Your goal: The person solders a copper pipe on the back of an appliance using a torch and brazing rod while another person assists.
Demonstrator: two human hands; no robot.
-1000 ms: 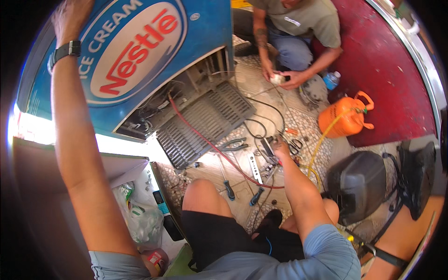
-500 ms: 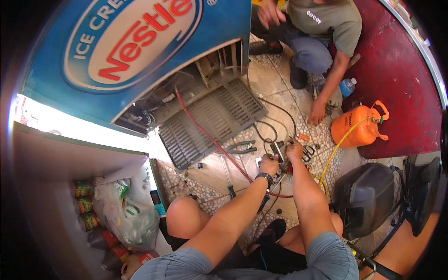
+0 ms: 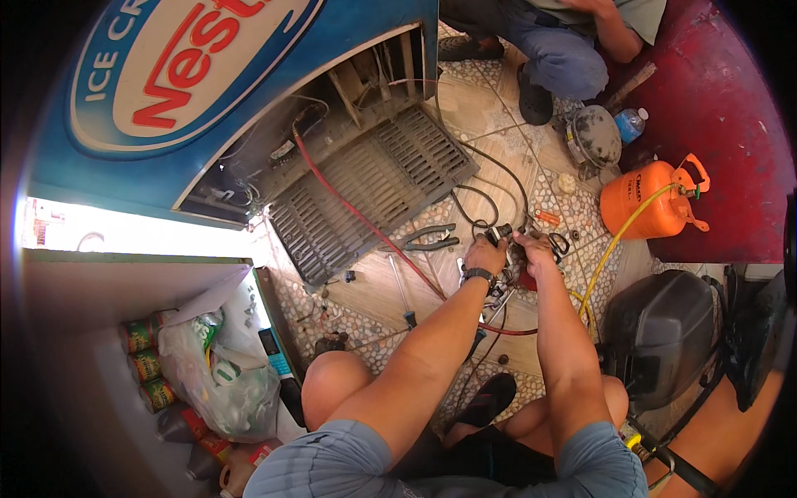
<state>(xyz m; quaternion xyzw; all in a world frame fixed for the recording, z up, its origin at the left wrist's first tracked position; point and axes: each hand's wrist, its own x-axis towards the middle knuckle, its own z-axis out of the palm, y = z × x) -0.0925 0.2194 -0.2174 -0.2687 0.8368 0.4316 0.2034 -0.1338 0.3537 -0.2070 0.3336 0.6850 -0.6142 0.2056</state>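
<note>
My left hand (image 3: 486, 256), a dark watch on its wrist, has its fingers closed around a small black cylindrical piece (image 3: 499, 235). Close beside it, my right hand (image 3: 534, 247) is bent in a pinch near the end of a black cord (image 3: 526, 199); its fingers hide what they grip. Below the hands lie metal fittings, partly covered, and the red hose (image 3: 365, 222) passes near them. Left of my hands rest black-handled pliers (image 3: 430, 237) and a long screwdriver (image 3: 403, 290). Black loop handles, like those of scissors (image 3: 560, 243), lie right of my right hand.
A blue freezer cabinet (image 3: 365, 29) stands open at its base, a slotted black panel (image 3: 374, 187) before it. An orange gas cylinder (image 3: 643, 199) with a yellow hose (image 3: 614, 245), a round compressor (image 3: 594, 135) and a bottle (image 3: 631, 124) stand right. A person (image 3: 556, 54) crouches beyond.
My hands have shifted slightly and the black piece now points up between them. The other person's hand has lifted from the floor beside the compressor. The whole view has tilted a little.
</note>
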